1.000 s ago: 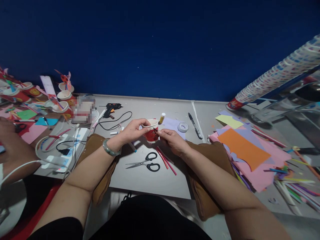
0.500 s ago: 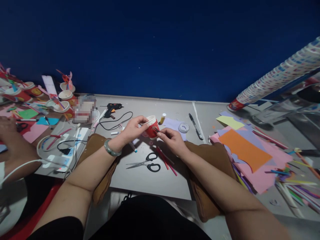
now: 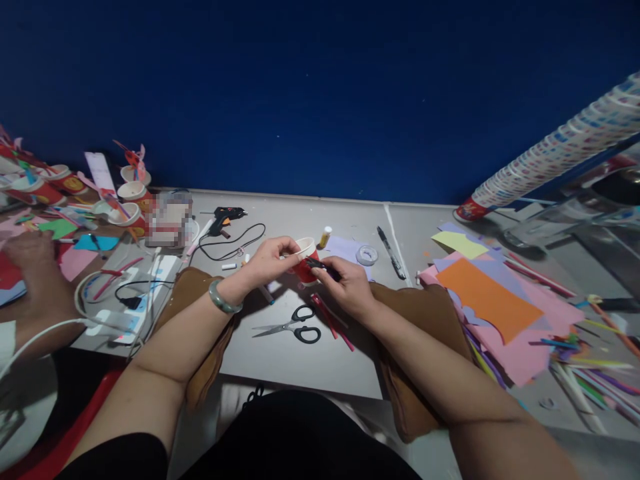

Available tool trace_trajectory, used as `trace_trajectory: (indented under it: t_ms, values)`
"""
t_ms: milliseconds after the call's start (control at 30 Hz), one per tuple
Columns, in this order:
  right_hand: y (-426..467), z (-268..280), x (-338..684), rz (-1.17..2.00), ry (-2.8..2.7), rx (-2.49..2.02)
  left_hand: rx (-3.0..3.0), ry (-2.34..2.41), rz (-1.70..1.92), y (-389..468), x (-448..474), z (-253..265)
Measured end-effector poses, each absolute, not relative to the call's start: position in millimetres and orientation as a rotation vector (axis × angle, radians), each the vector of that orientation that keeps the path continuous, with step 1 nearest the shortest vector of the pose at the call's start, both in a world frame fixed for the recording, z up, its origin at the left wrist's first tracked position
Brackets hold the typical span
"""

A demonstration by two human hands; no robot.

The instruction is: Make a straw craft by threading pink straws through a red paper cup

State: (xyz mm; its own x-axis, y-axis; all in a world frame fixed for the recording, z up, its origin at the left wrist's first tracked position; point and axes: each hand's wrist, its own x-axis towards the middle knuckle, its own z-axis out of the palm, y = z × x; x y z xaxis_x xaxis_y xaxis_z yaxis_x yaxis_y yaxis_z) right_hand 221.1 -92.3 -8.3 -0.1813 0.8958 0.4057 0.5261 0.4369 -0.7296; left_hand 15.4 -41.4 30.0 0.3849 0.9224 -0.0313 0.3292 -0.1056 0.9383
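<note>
A red paper cup (image 3: 311,256) with a white rim is tilted in my left hand (image 3: 273,258), whose thumb and fingers close on its rim and side. My right hand (image 3: 345,283) is closed around a small black tool (image 3: 324,266), its end against the side of the cup. The tool's kind is not clear, since the fingers partly cover it. Below the cup, black-handled scissors (image 3: 295,328) lie spread on the table, beside thin red strips (image 3: 331,317). A glue stick (image 3: 325,237) stands just behind the cup.
A black glue gun (image 3: 226,220) with a looping cord lies at the back left, near a power strip (image 3: 145,293). To the right are a tape roll (image 3: 367,255), a marker (image 3: 391,252), orange paper (image 3: 490,300) and a tall cup stack (image 3: 555,150). A co-worker's hand (image 3: 33,257) is far left.
My right hand has shifted slightly, and more of the black tool shows at the cup's side. The cup has moved a little right. The co-worker's hand has moved over the papers.
</note>
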Motion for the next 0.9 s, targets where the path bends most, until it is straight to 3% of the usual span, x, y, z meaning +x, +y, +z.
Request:
trace_trajectory:
  t_ms: [367, 700, 900]
  values:
    - [-86, -8, 222, 0.924, -1.757, -1.209, 1.917, 1.015, 0.737, -33, 4, 33]
    - [-95, -7, 218, 0.590, -1.796, -1.135, 1.436, 1.058, 0.980, -39, 17, 18]
    - [-96, -8, 218, 0.483, -1.839, -1.225, 1.188, 1.006, 0.929, -45, 27, 16]
